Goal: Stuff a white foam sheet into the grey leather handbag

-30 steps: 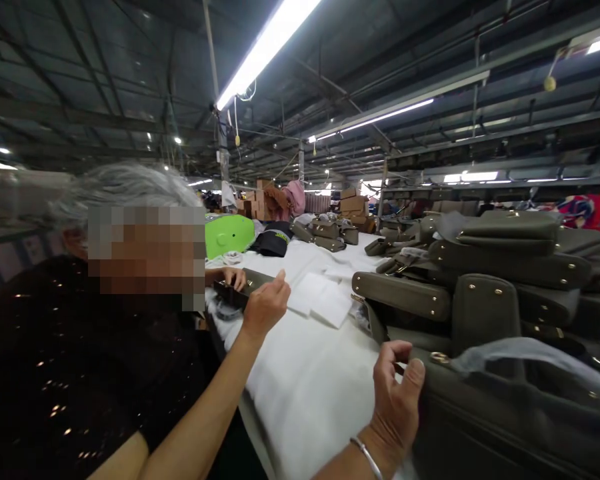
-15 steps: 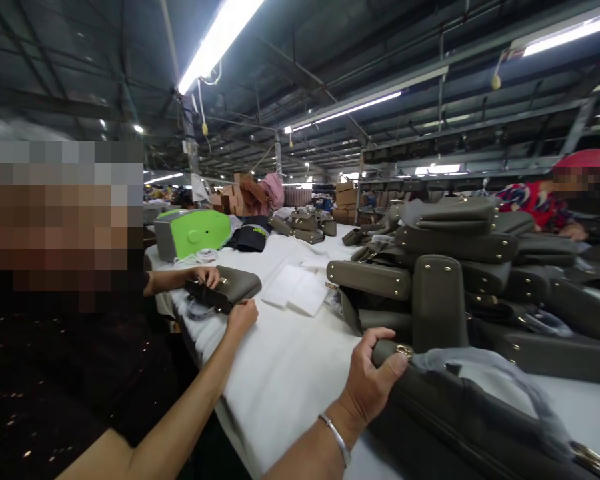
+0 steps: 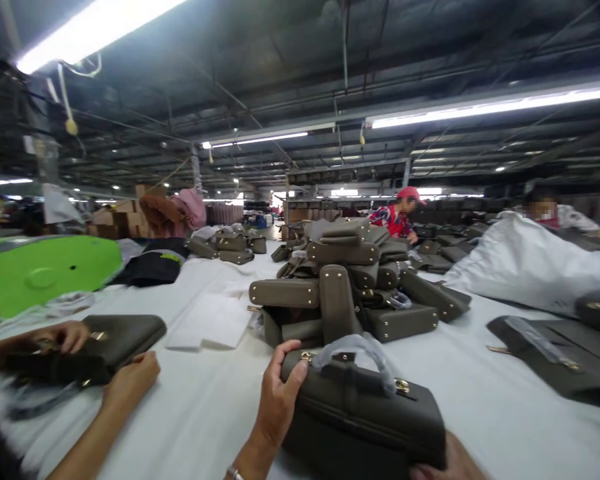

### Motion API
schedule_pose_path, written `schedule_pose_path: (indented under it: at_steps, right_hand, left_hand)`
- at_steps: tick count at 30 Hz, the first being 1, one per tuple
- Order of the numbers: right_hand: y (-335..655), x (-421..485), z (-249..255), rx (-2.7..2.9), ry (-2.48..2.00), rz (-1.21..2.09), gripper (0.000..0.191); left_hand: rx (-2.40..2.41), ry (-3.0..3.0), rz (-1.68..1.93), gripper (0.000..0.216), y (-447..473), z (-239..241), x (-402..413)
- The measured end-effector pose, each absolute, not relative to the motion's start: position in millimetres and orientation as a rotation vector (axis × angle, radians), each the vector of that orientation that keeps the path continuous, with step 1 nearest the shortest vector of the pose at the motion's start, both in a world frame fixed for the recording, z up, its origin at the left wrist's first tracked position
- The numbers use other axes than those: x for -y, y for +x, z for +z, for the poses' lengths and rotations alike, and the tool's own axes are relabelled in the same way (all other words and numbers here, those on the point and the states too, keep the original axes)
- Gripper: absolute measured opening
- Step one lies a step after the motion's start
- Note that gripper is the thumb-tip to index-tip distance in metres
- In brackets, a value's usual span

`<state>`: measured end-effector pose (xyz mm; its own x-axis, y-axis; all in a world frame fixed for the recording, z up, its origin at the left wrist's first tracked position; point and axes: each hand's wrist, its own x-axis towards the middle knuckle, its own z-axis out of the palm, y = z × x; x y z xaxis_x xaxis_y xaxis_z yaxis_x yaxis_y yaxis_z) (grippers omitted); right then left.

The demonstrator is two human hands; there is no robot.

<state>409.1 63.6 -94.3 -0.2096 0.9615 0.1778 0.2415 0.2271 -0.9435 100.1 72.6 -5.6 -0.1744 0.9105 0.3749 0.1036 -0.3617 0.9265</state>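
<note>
Hands grip a dark olive handbag [image 3: 365,413] on the white-covered table [image 3: 480,393]: the left hand [image 3: 277,400] is clamped on its near top corner, thumb on top, while the right hand [image 3: 447,463], only partly in view at the frame's lower edge, touches the bag's bottom right corner, its grasp impossible to tell. Just behind the bag stands a pile of matching handbags [image 3: 350,293], and to the left a co-worker's hands [image 3: 65,337] hold another bag [image 3: 105,343].
</note>
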Motion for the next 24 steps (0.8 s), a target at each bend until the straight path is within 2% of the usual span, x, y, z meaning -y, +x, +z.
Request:
schedule_pose_path:
  at_steps: [5, 11, 14, 18, 24]
  right_hand:
    - [386.4, -37.0, -41.4, 1.497, -0.885, 1.393, 0.081]
    - [390.4, -35.4, -41.3, 1.483, -0.77, 1.37, 0.076]
    - [392.6, -37.2, -44.8, 1.51, -0.744, 1.352, 0.075]
    - [394.4, -36.7, -43.9, 1.531, -0.733, 1.35, 0.076]
    - [397.2, -35.2, -45.0, 1.533, -0.749, 1.327, 0.077]
  left_hand:
    - [-1.403, 1.483, 1.904, 0.053, 104.6, -15.4, -74.9]
    - [-1.513, 1.735, 2.047, 0.039, 115.1, 0.1, -53.5]
    - [-1.469, 1.992, 1.9, 0.039, 119.8, 21.1, -45.9]
    - [-1.443, 2.276, 1.498, 0.049, 126.5, 55.5, -46.8]
    - [-1.506, 2.576, 1.16, 0.085, 141.2, 75.9, -48.0]
